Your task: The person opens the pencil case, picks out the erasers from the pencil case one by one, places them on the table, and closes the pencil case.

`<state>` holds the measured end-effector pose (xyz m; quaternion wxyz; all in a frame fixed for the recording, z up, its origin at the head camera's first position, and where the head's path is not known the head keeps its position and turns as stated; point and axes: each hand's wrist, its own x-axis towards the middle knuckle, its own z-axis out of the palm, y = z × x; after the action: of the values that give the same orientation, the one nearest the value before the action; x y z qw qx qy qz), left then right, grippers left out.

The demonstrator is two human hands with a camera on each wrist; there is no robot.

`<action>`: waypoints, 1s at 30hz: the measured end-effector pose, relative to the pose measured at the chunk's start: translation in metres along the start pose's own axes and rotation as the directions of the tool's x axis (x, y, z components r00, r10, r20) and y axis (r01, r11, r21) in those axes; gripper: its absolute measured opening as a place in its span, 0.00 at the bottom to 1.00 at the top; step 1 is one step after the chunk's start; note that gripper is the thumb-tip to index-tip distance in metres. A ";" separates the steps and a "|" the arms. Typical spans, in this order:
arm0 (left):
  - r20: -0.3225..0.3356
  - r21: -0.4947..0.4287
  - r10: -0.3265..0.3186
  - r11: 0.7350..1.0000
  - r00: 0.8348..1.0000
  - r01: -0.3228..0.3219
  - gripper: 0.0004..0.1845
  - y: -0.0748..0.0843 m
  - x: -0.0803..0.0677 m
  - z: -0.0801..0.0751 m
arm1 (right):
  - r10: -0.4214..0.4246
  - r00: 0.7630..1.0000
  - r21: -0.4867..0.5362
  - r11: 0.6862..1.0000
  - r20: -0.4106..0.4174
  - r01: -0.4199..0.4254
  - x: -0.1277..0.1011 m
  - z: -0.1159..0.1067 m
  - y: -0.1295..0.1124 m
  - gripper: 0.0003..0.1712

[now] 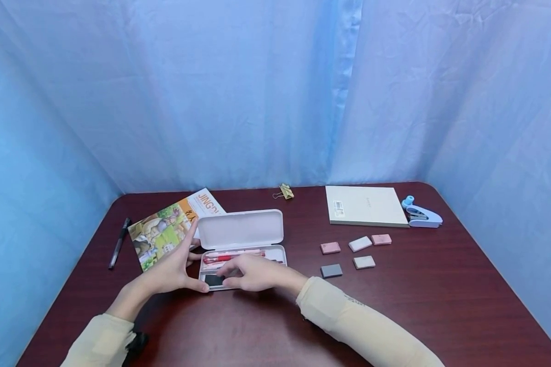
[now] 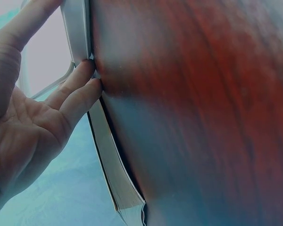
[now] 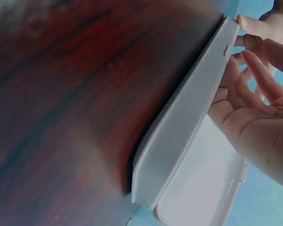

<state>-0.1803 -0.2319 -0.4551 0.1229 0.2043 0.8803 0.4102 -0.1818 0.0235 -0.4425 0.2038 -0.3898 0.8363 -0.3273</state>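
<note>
A white pencil case (image 1: pixel 241 229) lies with its lid raised on the table, and pens (image 1: pixel 234 256) lie in its rear compartment. A dark eraser (image 1: pixel 213 280) is in the front compartment, at the left end. My left hand (image 1: pixel 176 270) spreads around the case's left end, thumb at the front corner, and its outstretched fingers touch the side wall in the left wrist view. My right hand (image 1: pixel 252 272) reaches over the front compartment, loosely bent fingertips beside the dark eraser. The right wrist view shows the case's front wall (image 3: pixel 179 122); what those fingertips touch is hidden.
Several erasers (image 1: pixel 330 247) in pink, white and grey lie right of the case. A magazine (image 1: pixel 165 227) and a black pen (image 1: pixel 119 243) are on the left. Behind are a binder clip (image 1: pixel 284 191), a cream notebook (image 1: pixel 367 205) and a stapler (image 1: pixel 424 216).
</note>
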 end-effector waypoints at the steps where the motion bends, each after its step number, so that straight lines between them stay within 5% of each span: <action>1: 0.000 0.000 -0.002 1.000 1.000 0.002 0.78 0.000 0.000 0.000 | 0.003 1.000 0.000 1.000 -0.004 -0.003 0.000 0.000 0.000 0.17; 16: -0.001 0.007 0.003 1.000 1.000 -0.003 0.80 0.000 0.002 -0.001 | -0.043 0.998 -0.097 0.995 -0.041 0.039 0.007 0.005 -0.004 0.13; 24: 0.000 -0.007 0.006 1.000 1.000 -0.006 0.80 0.001 0.002 -0.002 | 0.048 0.985 -0.159 0.984 -0.166 -0.075 0.012 0.013 -0.011 0.11; 30: 0.002 -0.010 0.004 1.000 1.000 -0.004 0.79 0.001 0.001 -0.001 | 0.051 0.979 -0.157 0.984 -0.197 -0.083 0.014 0.015 -0.009 0.11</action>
<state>-0.1815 -0.2314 -0.4536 0.1241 0.2058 0.8778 0.4144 -0.1766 0.0025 -0.4473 0.1001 -0.3434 0.8888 -0.2865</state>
